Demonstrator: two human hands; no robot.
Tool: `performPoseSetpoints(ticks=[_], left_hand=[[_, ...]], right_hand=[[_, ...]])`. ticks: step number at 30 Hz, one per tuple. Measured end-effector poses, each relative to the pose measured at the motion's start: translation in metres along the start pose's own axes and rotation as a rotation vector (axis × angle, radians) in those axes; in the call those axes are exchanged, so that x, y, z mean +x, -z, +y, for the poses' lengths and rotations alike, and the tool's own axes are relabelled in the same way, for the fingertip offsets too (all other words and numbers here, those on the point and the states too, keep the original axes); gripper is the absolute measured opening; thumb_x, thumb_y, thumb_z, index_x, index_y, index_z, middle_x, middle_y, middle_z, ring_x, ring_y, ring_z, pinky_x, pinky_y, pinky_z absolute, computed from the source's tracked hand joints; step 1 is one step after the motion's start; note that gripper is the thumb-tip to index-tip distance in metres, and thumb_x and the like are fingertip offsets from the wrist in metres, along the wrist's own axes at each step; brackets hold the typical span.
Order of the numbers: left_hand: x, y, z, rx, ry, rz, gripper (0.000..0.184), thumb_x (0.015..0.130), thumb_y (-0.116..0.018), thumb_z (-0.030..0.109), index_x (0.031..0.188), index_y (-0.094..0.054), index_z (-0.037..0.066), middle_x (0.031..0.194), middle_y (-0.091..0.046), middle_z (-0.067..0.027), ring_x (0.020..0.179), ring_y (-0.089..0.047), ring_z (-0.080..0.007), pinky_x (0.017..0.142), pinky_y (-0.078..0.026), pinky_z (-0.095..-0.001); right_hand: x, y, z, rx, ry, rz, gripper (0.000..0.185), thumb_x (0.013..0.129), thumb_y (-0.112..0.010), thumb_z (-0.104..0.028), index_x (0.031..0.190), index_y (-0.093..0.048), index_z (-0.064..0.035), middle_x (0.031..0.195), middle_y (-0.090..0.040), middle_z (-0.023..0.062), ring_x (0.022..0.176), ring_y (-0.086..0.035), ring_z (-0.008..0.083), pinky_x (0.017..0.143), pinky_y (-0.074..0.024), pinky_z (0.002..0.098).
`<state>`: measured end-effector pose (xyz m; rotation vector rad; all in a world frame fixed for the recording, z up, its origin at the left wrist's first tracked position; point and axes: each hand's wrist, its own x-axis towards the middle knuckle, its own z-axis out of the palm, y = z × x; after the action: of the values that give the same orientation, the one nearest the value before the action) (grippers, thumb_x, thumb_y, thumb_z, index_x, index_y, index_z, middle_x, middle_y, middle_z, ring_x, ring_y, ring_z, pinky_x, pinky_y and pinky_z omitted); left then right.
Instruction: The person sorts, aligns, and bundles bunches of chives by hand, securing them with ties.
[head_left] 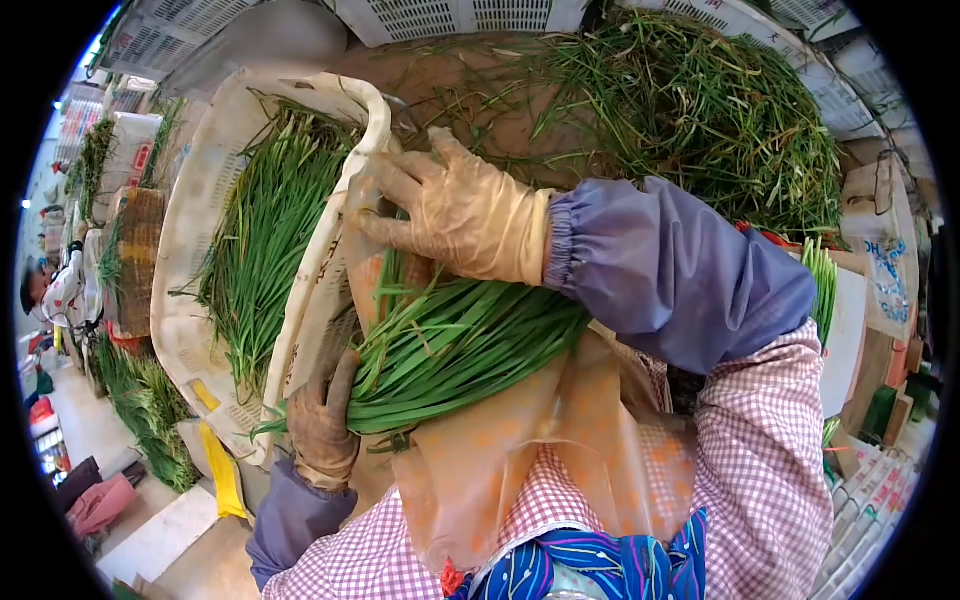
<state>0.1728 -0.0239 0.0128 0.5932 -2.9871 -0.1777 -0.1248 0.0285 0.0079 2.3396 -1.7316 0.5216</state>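
A bunch of garlic chives point(470, 350) lies across my lap on a clear plastic apron point(520, 430) with orange spots. My left hand point(325, 420), in a stained glove, is closed at the bunch's left end, its far fingers partly hidden. Above the bunch, my right hand point(460, 210), in a yellowish glove, is open with its fingers spread beside the crate's near rim. More chives point(275, 230) lie in the white plastic crate point(172, 300) at the left.
A large heap of loose green trimmings point(700, 120) sits at the back right. White slatted crates point(460, 18) line the back. Other bundles point(145, 410) lie on the floor at the far left, near a yellow strip point(222, 470). A person point(70, 285) is farther off.
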Motion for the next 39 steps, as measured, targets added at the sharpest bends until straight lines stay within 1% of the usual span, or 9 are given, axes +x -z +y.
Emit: performPoseSetpoints(ticks=[5,10,13,17,24,28,31,38,39], left_hand=[[-0.001,-0.002,0.002,-0.048,-0.004,0.052,0.061,0.065,-0.067,0.005,0.123,-0.049,0.009,0.103,-0.058,-0.0147,0.082,-0.060,-0.0325,0.067,-0.048,-0.0397],[-0.009,-0.006,-0.002,-0.088,0.019,-0.010,0.064,0.066,-0.068,0.005,0.126,-0.047,0.008,0.107,-0.057,-0.0171,0.089,-0.059,-0.0347,0.072,-0.049,-0.0399],[-0.012,-0.005,0.001,-0.085,0.052,-0.054,0.067,0.068,-0.068,0.004,0.129,-0.043,0.006,0.110,-0.056,-0.0194,0.094,-0.058,-0.0366,0.076,-0.048,-0.0398],[-0.002,-0.007,0.007,-0.106,0.060,0.016,0.069,0.066,-0.069,0.006,0.130,-0.043,0.008,0.108,-0.058,-0.0157,0.089,-0.061,-0.0350,0.071,-0.050,-0.0393],[-0.021,-0.016,-0.001,-0.280,0.062,-0.004,0.074,0.075,-0.068,0.009,0.138,-0.030,0.005,0.112,-0.058,-0.0175,0.093,-0.062,-0.0326,0.075,-0.051,-0.0383],[-0.013,-0.034,0.022,-1.734,0.910,0.193,0.070,0.080,-0.067,0.017,0.138,-0.030,0.002,0.113,-0.059,-0.0146,0.097,-0.061,-0.0250,0.079,-0.052,-0.0337],[0.008,-0.030,0.034,-1.935,1.315,0.062,0.054,0.077,-0.067,0.011,0.124,-0.045,-0.001,0.100,-0.063,-0.0123,0.082,-0.064,-0.0225,0.066,-0.053,-0.0304],[-0.016,-0.038,0.015,-1.574,0.962,-0.228,0.051,0.076,-0.067,0.010,0.122,-0.046,-0.001,0.097,-0.062,-0.0118,0.079,-0.063,-0.0220,0.065,-0.053,-0.0302],[-0.021,-0.039,0.013,-1.514,0.931,-0.256,0.051,0.076,-0.067,0.010,0.121,-0.046,-0.001,0.097,-0.062,-0.0118,0.079,-0.063,-0.0219,0.064,-0.052,-0.0302]], right_hand=[[-0.026,-0.007,-0.002,0.148,-0.027,-0.108,0.033,0.078,-0.053,-0.014,0.111,-0.053,-0.0151,0.054,-0.056,0.0071,0.046,-0.059,0.0278,0.037,-0.0456,0.0374],[-0.081,0.021,0.133,-0.390,-0.618,-0.127,0.045,0.075,-0.061,-0.007,0.119,-0.052,-0.0128,0.093,-0.065,0.0104,0.079,-0.064,0.0278,0.064,-0.0538,0.0320],[-0.114,0.053,0.161,-0.568,-0.738,-0.072,0.016,0.088,-0.051,-0.023,0.087,-0.061,-0.0097,0.063,-0.055,0.0028,0.052,-0.052,0.0158,0.047,-0.0449,0.0310],[-0.060,0.051,0.055,0.702,-0.358,0.001,0.063,0.074,-0.070,-0.019,0.129,-0.044,-0.0028,0.125,-0.051,0.0174,0.116,-0.049,0.0313,0.093,-0.0454,0.0371],[-0.021,-0.012,-0.077,0.378,0.013,0.140,0.012,0.077,-0.057,-0.023,0.081,-0.059,-0.0109,0.086,-0.058,0.0100,0.097,-0.054,0.0288,0.087,-0.0401,0.0477],[-0.032,-0.003,-0.065,0.848,-0.154,0.234,0.017,0.085,-0.056,-0.023,0.081,-0.058,-0.0069,0.076,-0.057,0.0102,0.072,-0.057,0.0250,0.069,-0.0472,0.0361],[-0.048,0.033,-0.015,1.326,-0.512,0.612,0.023,0.091,-0.055,-0.027,0.084,-0.058,-0.0048,0.072,-0.056,0.0057,0.064,-0.055,0.0171,0.059,-0.0464,0.0283],[-0.161,0.085,0.145,0.823,-1.066,0.892,0.016,0.091,-0.049,-0.019,0.088,-0.061,-0.0079,0.064,-0.048,-0.0041,0.045,-0.040,0.0069,0.039,-0.0298,0.0224],[-0.177,0.061,0.160,0.761,-1.079,0.470,0.023,0.090,-0.053,-0.027,0.105,-0.057,-0.0107,0.086,-0.054,0.0017,0.070,-0.049,0.0130,0.057,-0.0400,0.0275]])
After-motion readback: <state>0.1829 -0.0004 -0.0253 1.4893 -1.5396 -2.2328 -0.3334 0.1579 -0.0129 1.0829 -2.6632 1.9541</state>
